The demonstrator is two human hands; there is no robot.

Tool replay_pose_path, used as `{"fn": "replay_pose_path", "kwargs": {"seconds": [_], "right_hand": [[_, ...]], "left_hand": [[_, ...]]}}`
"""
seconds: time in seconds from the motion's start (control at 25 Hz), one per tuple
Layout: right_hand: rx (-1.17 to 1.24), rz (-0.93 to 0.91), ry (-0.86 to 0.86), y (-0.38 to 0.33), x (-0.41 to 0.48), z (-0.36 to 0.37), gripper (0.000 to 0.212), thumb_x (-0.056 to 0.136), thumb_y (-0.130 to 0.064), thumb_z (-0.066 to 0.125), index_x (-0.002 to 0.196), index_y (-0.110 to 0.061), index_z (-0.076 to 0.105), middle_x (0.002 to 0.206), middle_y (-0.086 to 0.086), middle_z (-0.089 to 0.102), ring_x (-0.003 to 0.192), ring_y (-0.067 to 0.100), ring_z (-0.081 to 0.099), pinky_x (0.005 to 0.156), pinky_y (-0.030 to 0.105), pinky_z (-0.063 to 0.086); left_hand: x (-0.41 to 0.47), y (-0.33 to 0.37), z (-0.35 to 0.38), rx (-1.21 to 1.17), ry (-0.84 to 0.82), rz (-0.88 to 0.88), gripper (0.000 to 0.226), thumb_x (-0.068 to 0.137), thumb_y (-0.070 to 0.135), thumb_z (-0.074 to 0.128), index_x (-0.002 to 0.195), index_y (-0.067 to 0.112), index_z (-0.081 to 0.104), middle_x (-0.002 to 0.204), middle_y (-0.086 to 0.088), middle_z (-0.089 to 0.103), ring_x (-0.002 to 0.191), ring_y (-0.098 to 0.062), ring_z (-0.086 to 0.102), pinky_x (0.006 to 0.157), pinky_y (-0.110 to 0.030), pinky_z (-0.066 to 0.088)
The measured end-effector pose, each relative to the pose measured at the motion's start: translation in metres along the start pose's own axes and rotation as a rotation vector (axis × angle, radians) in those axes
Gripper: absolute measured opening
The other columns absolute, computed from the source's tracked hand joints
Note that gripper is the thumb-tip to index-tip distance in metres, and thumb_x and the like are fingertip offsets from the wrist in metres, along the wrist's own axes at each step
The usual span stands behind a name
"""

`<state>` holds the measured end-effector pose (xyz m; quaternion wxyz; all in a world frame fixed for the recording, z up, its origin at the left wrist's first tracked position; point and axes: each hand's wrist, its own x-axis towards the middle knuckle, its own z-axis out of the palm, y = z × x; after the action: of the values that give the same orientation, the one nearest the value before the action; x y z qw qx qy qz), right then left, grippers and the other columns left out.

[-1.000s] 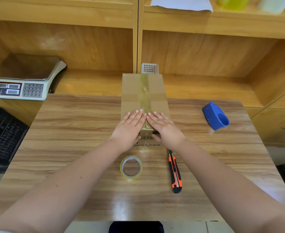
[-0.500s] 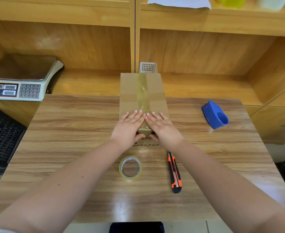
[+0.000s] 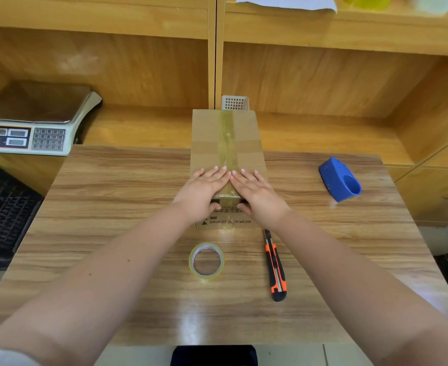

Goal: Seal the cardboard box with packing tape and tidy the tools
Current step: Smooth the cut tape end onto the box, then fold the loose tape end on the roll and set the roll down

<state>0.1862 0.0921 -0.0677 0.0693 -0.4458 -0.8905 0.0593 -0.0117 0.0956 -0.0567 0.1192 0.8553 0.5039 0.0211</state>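
A tall brown cardboard box (image 3: 207, 133) stands on the wooden table (image 3: 111, 207) with a strip of clear tape (image 3: 228, 138) running down the middle of its top and over the near edge. My left hand (image 3: 204, 191) and my right hand (image 3: 257, 192) lie flat side by side on the box's near end, fingers on top and thumbs on the front face, on either side of the tape. A roll of clear packing tape (image 3: 206, 261) lies flat in front of the box. An orange and black utility knife (image 3: 275, 268) lies to its right.
A blue tape dispenser (image 3: 340, 179) sits at the table's right side. A digital scale (image 3: 37, 122) stands on the low shelf at left. A small white perforated basket (image 3: 234, 103) is behind the box. A black crate (image 3: 0, 212) sits on the floor at left.
Both hands stay pressed on the box's near end; the thumbs have shifted slightly on the front face. Nothing else has moved.
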Motion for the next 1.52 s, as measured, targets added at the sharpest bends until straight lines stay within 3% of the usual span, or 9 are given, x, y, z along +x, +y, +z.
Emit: {"fn": "replay_pose_path", "kwargs": {"seconds": [0.2,0.32,0.44,0.6,0.8,0.92,1.04,1.32,1.52], "right_hand": [[-0.009,0.028,-0.021,-0.007,-0.004,-0.011,0.078,0.086,-0.019,0.063,0.149,-0.014,0.017,0.158,0.004,0.02,0.146,0.023,0.012,0.118,0.048,0.005],[0.134,-0.011,0.176,-0.02,-0.014,-0.02,0.063,0.081,-0.018,0.07,0.137,-0.008,0.042,0.138,0.013,0.051,0.134,0.029,0.039,0.112,0.044,0.03],[0.306,0.03,0.245,-0.032,-0.039,-0.012,0.038,0.08,-0.017,0.07,0.116,-0.009,0.059,0.11,0.009,0.064,0.109,0.027,0.055,0.094,0.037,0.044],[0.521,0.248,-0.046,-0.037,-0.074,0.041,0.031,0.079,-0.02,0.073,0.107,-0.011,0.062,0.103,0.003,0.064,0.102,0.023,0.059,0.088,0.031,0.047],[0.606,0.5,-0.333,-0.052,-0.084,0.11,0.054,0.071,-0.027,0.079,0.117,-0.013,0.057,0.114,0.006,0.063,0.106,0.023,0.058,0.092,0.033,0.045],[0.642,0.603,-0.294,-0.061,-0.083,0.128,0.064,0.068,-0.031,0.08,0.125,-0.016,0.054,0.123,0.006,0.062,0.111,0.022,0.058,0.092,0.031,0.046],[0.67,0.618,-0.282,-0.064,-0.082,0.131,0.067,0.072,-0.031,0.077,0.131,-0.017,0.05,0.129,0.003,0.059,0.115,0.02,0.056,0.091,0.026,0.041],[0.805,0.52,-0.122,-0.064,-0.072,0.105,0.048,0.08,-0.019,0.072,0.126,-0.016,0.058,0.12,0.002,0.061,0.102,0.012,0.055,0.093,0.029,0.044],[0.838,0.428,0.059,-0.065,-0.06,0.07,0.036,0.08,-0.014,0.072,0.115,-0.014,0.067,0.121,0.001,0.062,0.114,0.013,0.053,0.097,0.025,0.042]], "left_hand": [[-0.005,0.002,-0.017,-0.169,-0.003,-0.035,0.086,0.081,0.025,0.072,0.151,0.022,0.023,0.161,0.001,0.019,0.148,-0.017,0.017,0.122,-0.037,0.013],[-0.022,0.013,-0.026,-0.374,0.229,-0.036,0.054,0.079,0.027,0.07,0.131,0.021,0.055,0.147,-0.001,0.046,0.136,-0.022,0.04,0.115,-0.041,0.029],[-0.049,0.018,-0.01,-0.379,0.319,0.072,0.031,0.078,0.021,0.07,0.108,0.016,0.066,0.124,-0.003,0.063,0.115,-0.024,0.055,0.102,-0.04,0.042],[-0.084,0.013,0.045,-0.38,0.056,0.015,0.03,0.08,0.033,0.061,0.107,0.021,0.065,0.112,0.001,0.064,0.106,-0.02,0.059,0.093,-0.036,0.048],[-0.096,0.025,0.096,-0.23,-0.204,-0.173,0.037,0.082,0.045,0.061,0.113,0.025,0.061,0.118,0.003,0.064,0.11,-0.023,0.059,0.09,-0.032,0.046],[-0.092,0.035,0.118,-0.118,-0.295,-0.238,0.039,0.082,0.048,0.063,0.113,0.025,0.06,0.118,0.003,0.066,0.11,-0.023,0.06,0.091,-0.033,0.044],[-0.083,0.042,0.124,-0.159,-0.305,-0.308,0.026,0.083,0.045,0.062,0.098,0.024,0.064,0.1,0.001,0.071,0.096,-0.023,0.065,0.076,-0.03,0.044],[-0.08,0.036,0.092,-0.551,-0.181,-0.526,0.019,0.075,0.029,0.074,0.087,0.016,0.068,0.081,0.005,0.068,0.08,-0.015,0.065,0.074,-0.03,0.054],[-0.078,0.027,0.059,-0.812,-0.12,-0.626,0.021,0.071,0.025,0.082,0.083,0.014,0.069,0.074,0.002,0.071,0.067,-0.014,0.064,0.07,-0.027,0.052]]}}
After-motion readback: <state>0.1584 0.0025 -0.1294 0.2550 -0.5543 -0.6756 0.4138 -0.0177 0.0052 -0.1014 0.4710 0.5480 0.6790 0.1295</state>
